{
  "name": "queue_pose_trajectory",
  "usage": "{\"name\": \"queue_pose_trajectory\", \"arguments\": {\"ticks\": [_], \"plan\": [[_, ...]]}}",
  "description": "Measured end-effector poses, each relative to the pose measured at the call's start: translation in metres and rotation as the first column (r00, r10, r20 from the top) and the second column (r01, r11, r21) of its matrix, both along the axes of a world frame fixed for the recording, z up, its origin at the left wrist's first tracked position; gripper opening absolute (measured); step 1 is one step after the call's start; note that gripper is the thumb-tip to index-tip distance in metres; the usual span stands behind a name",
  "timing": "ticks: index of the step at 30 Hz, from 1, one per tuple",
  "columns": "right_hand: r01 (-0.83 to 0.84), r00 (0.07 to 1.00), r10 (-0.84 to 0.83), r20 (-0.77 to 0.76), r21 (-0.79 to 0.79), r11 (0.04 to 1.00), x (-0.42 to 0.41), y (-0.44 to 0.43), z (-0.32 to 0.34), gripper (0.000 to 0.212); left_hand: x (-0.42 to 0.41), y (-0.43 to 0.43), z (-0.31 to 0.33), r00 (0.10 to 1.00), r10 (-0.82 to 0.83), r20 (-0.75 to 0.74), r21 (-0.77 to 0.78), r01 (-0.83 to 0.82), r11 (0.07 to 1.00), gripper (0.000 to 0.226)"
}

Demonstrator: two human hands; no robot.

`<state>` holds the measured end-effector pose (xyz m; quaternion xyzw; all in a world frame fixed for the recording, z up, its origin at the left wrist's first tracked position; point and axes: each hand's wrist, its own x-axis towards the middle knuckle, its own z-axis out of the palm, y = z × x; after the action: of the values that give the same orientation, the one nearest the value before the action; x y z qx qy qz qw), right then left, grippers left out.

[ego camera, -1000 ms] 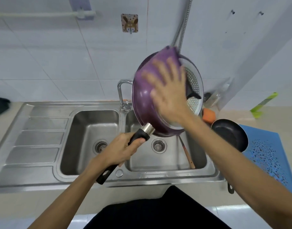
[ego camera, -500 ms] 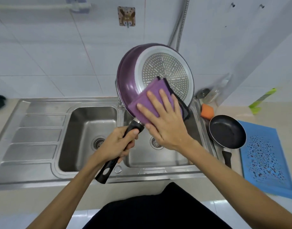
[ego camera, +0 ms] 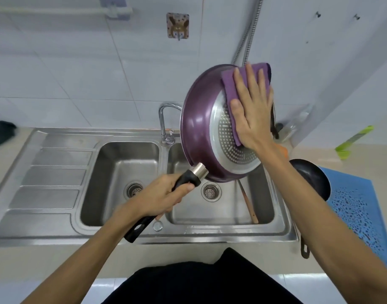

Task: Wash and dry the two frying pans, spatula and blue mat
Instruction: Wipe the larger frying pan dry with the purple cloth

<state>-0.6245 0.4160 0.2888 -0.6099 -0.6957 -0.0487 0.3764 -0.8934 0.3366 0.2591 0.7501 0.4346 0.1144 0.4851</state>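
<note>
— over the right basin of the sink [ego camera: 45,172], what's being held up?

— the purple frying pan [ego camera: 197,128], tipped on edge with its underside toward the camera; the silver dotted base plate shows, and the far rim rises in front of the wall tiles.

— which hand carries it?

— the left hand [ego camera: 164,198]. its fingers are wrapped round the black handle [ego camera: 140,227] just below the metal collar, thumb along the top, and the forearm comes in from the near left. the handle's tail sticks out past the wrist toward the near edge.

— and the right hand [ego camera: 251,110]?

— flat, with fingers straight, close together and pointing to the far side. the palm presses a folded purple cloth [ego camera: 232,84] against the upper right of the pan's base. the thumb lies out to the left on the cloth. the right forearm stretches in from the near right.

— where are the other things?

— the black frying pan [ego camera: 313,178] sits on the counter right of the sink, partly behind the right arm, its handle pointing near. the blue mat [ego camera: 359,205] lies flat just right of it, speckled with dark spots. the spatula [ego camera: 248,202] is in the right basin; only its wooden handle shows, the rest hidden behind the pan.

— anything else?

— a curved tap [ego camera: 164,119] stands between the basins, and a bit of orange sponge [ego camera: 283,150] peeks out by the right wrist.
</note>
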Motion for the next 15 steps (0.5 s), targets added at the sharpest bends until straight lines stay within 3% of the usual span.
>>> {"name": "queue_pose_trajectory", "arguments": {"ticks": [4,8,12,15], "plan": [[-0.132,0.976,0.114,0.185,0.086,0.988,-0.005,0.01,0.031,0.052,-0.003,0.006,0.0,0.99,-0.077,-0.114,0.118,0.09,0.989,0.027],[-0.238,0.9,0.215,0.378,0.015,0.971,-0.001,0.016,0.058,0.05,-0.006,0.015,-0.011,0.982,-0.095,-0.165,0.236,0.133,0.963,0.021],[-0.302,0.837,0.289,0.464,-0.049,0.952,0.002,0.016,0.077,0.045,-0.017,0.023,-0.03,0.967,-0.072,-0.245,0.372,0.163,0.914,0.056],[-0.313,0.819,0.322,0.474,-0.1,0.944,0.009,0.004,0.077,0.04,-0.027,0.026,-0.044,0.966,-0.05,-0.253,0.448,0.163,0.879,0.057]]}}
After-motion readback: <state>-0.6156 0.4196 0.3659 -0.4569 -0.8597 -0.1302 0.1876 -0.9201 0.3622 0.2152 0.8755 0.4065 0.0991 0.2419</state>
